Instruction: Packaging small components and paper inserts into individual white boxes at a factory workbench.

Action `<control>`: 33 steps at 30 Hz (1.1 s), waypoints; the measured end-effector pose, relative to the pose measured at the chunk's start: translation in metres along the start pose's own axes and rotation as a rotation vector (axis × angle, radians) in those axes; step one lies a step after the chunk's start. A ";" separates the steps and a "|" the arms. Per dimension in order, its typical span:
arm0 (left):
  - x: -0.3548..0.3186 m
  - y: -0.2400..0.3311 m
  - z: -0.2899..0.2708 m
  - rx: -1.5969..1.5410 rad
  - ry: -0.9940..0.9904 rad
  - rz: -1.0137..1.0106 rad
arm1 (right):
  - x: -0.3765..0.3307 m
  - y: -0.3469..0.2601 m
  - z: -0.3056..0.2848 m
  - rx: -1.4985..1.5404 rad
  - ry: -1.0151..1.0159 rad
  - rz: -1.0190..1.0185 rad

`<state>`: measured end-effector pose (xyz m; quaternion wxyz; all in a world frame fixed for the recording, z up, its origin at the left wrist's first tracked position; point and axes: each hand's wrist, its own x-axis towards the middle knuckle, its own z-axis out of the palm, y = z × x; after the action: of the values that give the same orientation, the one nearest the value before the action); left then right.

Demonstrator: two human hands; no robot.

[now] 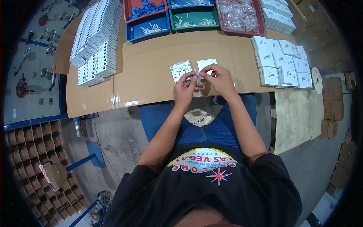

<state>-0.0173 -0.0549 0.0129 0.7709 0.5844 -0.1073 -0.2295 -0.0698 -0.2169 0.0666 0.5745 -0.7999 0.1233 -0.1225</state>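
Both my hands meet above the front edge of the cardboard-covered table. Between their fingertips is a small clear plastic bag [197, 75], pinched from both sides; what lies inside it is too small to make out. My left hand [185, 89] has its thumb and fingers closed on the bag. From the other side my right hand [220, 80] grips it between thumb and forefinger. Just beyond my left hand lies an opened white plastic box base [180, 69] with small fittings inside. A flat white cover [206, 63] rests beside it, partly hidden by my right hand.
White boxes stand in tall stacks [99, 56] on the left, with more piles [283, 64] on the right. Along the back sit a red tray [130, 7] of blue parts, a blue tray [146, 36], a green tray [194, 27] and a red tray of clear bags [261, 26].
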 end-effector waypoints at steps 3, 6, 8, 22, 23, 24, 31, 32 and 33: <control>-0.002 0.005 0.005 -0.075 0.007 0.040 | -0.001 -0.001 0.001 -0.060 -0.047 -0.060; 0.000 0.008 0.003 -0.074 0.044 -0.021 | -0.003 -0.005 -0.003 -0.109 -0.112 -0.036; 0.000 0.008 -0.001 -0.058 0.031 -0.032 | -0.003 -0.003 -0.002 -0.090 -0.109 -0.015; 0.005 -0.001 0.000 0.015 0.046 0.140 | 0.003 0.016 -0.011 0.113 -0.061 0.053; 0.003 0.001 0.004 0.001 0.067 0.143 | 0.003 0.014 -0.010 0.156 -0.057 0.062; 0.002 0.003 0.007 -0.013 0.089 0.147 | 0.002 0.012 -0.010 0.199 -0.052 0.070; 0.004 -0.005 -0.005 0.038 0.069 0.098 | 0.002 0.013 -0.010 0.116 -0.116 0.068; 0.003 -0.004 -0.005 0.029 0.073 0.090 | 0.002 0.013 -0.010 0.098 -0.124 0.075; 0.003 -0.004 -0.005 0.020 0.077 0.082 | 0.002 0.014 -0.010 0.080 -0.131 0.082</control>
<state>-0.0133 -0.0531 0.0076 0.7773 0.5956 -0.1036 -0.1742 -0.0724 -0.2308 0.0565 0.6172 -0.7770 0.1132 -0.0509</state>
